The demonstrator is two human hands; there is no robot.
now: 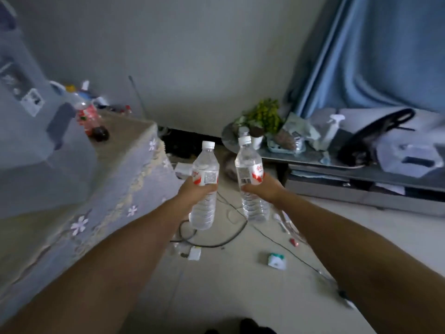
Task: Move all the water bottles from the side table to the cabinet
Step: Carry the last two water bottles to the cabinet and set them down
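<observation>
My left hand (196, 192) grips a clear water bottle (204, 165) with a white cap and a red-and-white label, held upright over the floor. My right hand (263, 189) grips a second bottle of the same kind (249, 162), also upright. Both bottles hang side by side in mid-air between the two pieces of furniture. Behind the right bottle's cap another bottle top (243, 131) shows on the round side table (227, 141). At the left stands the cabinet (134, 150), draped in a grey flowered cloth.
On the cabinet stand a dark soda bottle (92, 122) and small clutter beside a grey appliance (29, 131). A plant (266, 115), bags and a spray bottle (333, 127) crowd the low table at right. Cables (216, 243) and litter lie on the floor.
</observation>
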